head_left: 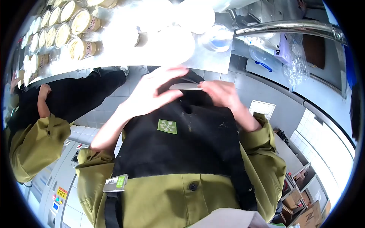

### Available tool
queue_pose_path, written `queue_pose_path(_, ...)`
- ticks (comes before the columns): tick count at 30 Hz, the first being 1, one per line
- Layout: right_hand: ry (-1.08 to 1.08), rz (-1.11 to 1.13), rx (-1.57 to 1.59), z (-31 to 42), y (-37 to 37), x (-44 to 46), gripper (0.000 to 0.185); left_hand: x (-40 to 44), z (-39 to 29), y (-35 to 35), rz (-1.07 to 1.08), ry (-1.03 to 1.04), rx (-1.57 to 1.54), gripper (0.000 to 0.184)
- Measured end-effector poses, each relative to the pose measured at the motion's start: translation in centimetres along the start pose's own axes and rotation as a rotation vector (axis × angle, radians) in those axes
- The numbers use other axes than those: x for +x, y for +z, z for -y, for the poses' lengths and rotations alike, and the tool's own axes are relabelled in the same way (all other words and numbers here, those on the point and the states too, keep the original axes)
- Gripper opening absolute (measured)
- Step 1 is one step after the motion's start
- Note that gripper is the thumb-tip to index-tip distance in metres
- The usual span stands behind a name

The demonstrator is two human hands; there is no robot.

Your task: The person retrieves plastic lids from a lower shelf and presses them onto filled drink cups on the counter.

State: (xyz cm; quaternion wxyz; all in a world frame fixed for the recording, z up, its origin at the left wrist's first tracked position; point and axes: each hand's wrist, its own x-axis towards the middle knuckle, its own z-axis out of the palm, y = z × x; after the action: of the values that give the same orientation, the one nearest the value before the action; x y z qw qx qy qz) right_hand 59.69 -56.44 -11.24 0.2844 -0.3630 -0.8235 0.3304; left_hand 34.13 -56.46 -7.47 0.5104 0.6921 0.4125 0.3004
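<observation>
My left hand (152, 91) is raised in front of the black apron (175, 152), thumb and fingers apart, curved around one end of a thin, pale, flat object (185, 86). Contact between this hand and the object is unclear. The fingers of my right hand (220, 92) pinch the other end. The object is seen nearly edge-on; what it is cannot be made out. Both hands are just off the near edge of the metal table (213, 64).
Rows of filled cups (78, 48) stand at the table's left. Bright white round shapes (175, 43) and a clear container (219, 38) are further right. A co-worker's arm (43, 102) is at left. A metal rail (289, 26) and plastic bag (296, 64) are at right.
</observation>
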Motion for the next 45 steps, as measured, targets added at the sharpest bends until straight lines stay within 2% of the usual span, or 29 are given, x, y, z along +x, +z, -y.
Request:
queue_pose_path(3,0.24,0.036,0.078,2.2,-3.7,1.7,0.011,1.7,-0.3,1.3,0.064,-0.062,-0.127,0.048)
queue_pose_path(4,0.33,0.039,0.106,2.6,-4.6,2.3,0.01,2.0,-0.9,1.1,0.062,-0.136,-0.059,0.038)
queue_pose_path(5,0.435,0.039,0.123,2.5,-5.2,2.5,0.011,1.7,-0.5,1.3,-0.01,-0.19,-0.12,0.031)
queue_pose_path(6,0.439,-0.026,0.184,2.2,-5.3,2.5,0.011,1.5,-0.2,1.3,-0.08,-0.242,-0.18,0.025)
queue_pose_path(8,0.438,-0.154,0.311,1.0,-5.0,2.3,0.012,0.9,-0.3,0.5,-0.184,-0.223,-0.093,0.015)
queue_pose_path(9,0.459,-0.136,0.274,-0.2,-5.3,2.5,0.019,0.6,-0.5,-0.4,-0.221,-0.186,-0.079,0.014)
queue_pose_path(10,0.411,-0.16,0.05,-1.8,-4.8,2.9,0.025,0.3,-0.6,-1.4,-0.263,-0.152,-0.065,0.013)
queue_pose_path(12,0.3,-0.209,-0.389,-5.3,-3.0,3.5,0.039,-1.0,-0.2,-3.6,-0.406,-0.16,-0.228,0.011)
queue_pose_path(13,0.32,-0.163,-0.472,-6.7,-2.1,4.1,0.059,-1.6,0.1,-5.1,-0.451,-0.15,-0.293,0.012)
queue_pose_path(14,0.405,-0.074,-0.532,-7.6,-1.6,4.9,0.075,-2.1,0.1,-6.6,-0.504,-0.136,-0.353,0.013)
queue_pose_path(15,0.479,-0.038,-0.542,-8.0,-1.1,5.8,0.083,-2.1,-0.6,-8.2,-0.459,-0.047,-0.468,0.013)
queue_pose_path(16,0.547,-0.002,-0.548,-8.6,-0.7,6.8,0.091,-3.4,0.4,-9.5,-0.511,-0.039,-0.611,0.013)
queue_pose_path(19,0.566,-0.003,-0.52,-10.9,0.0,7.6,0.099,-5.1,2.9,-12.3,-0.601,-0.05,-0.755,0.017)
queue_pose_path(21,0.605,0.032,-0.527,-10.8,-0.2,8.0,0.1,-3.7,2.7,-12.5,-0.694,-0.098,-0.747,0.024)
queue_pose_path(22,0.629,0.05,-0.534,-10.5,-0.4,8.2,0.101,-1.6,1.2,-11.7,-0.819,-0.136,-0.686,0.016)
queue_pose_path(24,0.611,0.038,-0.532,-10.5,-0.3,8.2,0.102,-0.1,2.7,-12.2,-0.899,-0.209,-0.882,0.015)
queue_pose_path(27,0.543,0.0,-0.554,-10.4,-0.1,7.8,0.102,3.2,4.8,-13.4,-0.713,-0.124,-0.995,0.013)
queue_pose_path(30,0.401,-0.066,-0.608,-10.6,0.2,7.2,0.102,8.3,8.1,-14.4,-0.835,-0.171,-0.911,0.011)
queue_pose_path(33,0.354,-0.089,-0.642,-10.4,0.3,6.9,0.1,13.0,11.7,-15.0,-0.867,-0.353,-0.789,0.013)
queue_pose_path(36,0.299,-0.123,-0.623,-10.4,0.3,6.6,0.098,15.0,12.3,-14.6,-0.977,-0.552,-0.662,0.013)
queue_pose_path(38,0.265,-0.146,-0.599,-10.8,0.3,6.3,0.098,15.1,12.8,-14.6,-0.98,-0.588,-0.654,0.014)
queue_pose_path(45,0.348,-0.1,-0.597,-10.3,0.0,6.5,0.098,15.0,12.6,-14.4,-0.93,-0.639,-0.601,0.015)
